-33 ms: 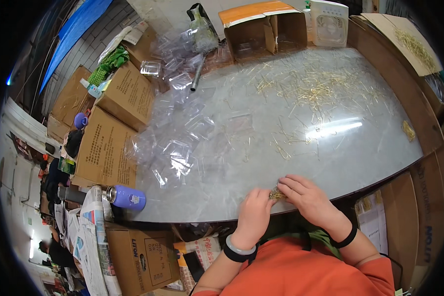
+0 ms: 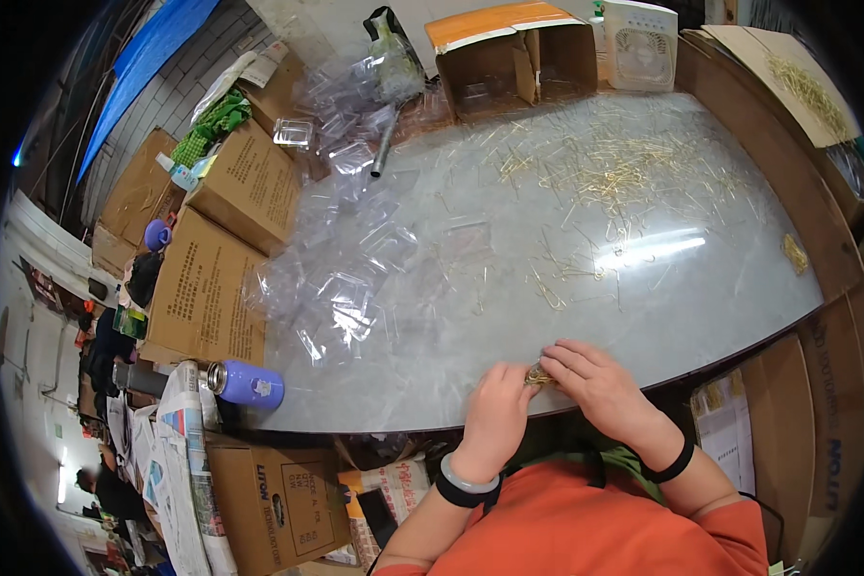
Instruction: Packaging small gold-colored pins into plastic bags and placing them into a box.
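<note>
At the near edge of the table, my left hand (image 2: pixel 498 407) and my right hand (image 2: pixel 597 392) are close together. Between them they grip a small bunch of gold wire hooks (image 2: pixel 540 375), of which only a little shows past the fingers. Whether clear plastic is wrapped round the bunch, I cannot tell. Farther off lies a loose spread of gold wire hooks (image 2: pixel 614 178), with a thinner scatter reaching toward my hands. Many clear plastic packs (image 2: pixel 350 298) are strewn over the left side of the table.
The grey tabletop (image 2: pixel 432 379) carries a dark metal tube (image 2: pixel 384 144) at the back left. An open cardboard box (image 2: pixel 485 91) and a white fan (image 2: pixel 641 46) stand at the far edge. Cardboard boxes (image 2: pixel 206 288) and a purple bottle (image 2: pixel 250 384) line the left.
The bunch of hooks has turned slightly between my fingers. Both hands stay in nearly the same place.
</note>
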The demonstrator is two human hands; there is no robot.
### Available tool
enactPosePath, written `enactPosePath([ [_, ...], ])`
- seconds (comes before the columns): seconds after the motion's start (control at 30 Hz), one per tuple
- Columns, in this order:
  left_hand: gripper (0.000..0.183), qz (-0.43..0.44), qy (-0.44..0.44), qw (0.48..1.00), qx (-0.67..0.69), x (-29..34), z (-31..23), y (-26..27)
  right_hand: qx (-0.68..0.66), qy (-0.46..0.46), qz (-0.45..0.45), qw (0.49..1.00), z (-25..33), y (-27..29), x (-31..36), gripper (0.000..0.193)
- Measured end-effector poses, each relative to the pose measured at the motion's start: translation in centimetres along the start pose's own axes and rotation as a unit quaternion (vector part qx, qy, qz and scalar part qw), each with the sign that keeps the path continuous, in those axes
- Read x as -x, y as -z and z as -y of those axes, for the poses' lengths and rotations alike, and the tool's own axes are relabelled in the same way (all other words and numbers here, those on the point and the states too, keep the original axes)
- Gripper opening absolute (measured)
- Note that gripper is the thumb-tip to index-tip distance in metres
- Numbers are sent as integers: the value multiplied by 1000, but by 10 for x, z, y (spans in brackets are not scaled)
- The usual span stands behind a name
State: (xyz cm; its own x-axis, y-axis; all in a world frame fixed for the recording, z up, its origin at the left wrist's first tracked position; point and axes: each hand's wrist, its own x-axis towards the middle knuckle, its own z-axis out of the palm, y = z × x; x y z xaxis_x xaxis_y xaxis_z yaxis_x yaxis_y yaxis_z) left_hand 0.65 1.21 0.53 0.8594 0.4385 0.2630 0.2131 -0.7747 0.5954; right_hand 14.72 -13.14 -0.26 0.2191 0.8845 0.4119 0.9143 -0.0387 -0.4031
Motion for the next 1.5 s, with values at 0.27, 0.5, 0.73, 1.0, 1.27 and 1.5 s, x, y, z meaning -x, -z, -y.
enactPosePath([
  [0.27,22,-41,228,962,143,10,44,61,39,-24,-32,998,-1,-9,7,41],
  [0.5,30,-125,188,970,-92,-20,135,118,19,-34,-62,997,7,-7,1,39],
  [0.73,18,-76,277,947,145,-14,116,101,4,-25,-50,998,5,-3,4,38],
  [1.0,14,69,377,730,566,121,34,29,-9,-30,-37,999,11,-7,1,37],
  [1.27,55,140,415,633,638,84,15,16,-53,-13,-2,999,34,-24,4,41],
  [1.5,60,129,347,608,702,105,11,23,-179,51,82,979,65,-24,40,38],
])
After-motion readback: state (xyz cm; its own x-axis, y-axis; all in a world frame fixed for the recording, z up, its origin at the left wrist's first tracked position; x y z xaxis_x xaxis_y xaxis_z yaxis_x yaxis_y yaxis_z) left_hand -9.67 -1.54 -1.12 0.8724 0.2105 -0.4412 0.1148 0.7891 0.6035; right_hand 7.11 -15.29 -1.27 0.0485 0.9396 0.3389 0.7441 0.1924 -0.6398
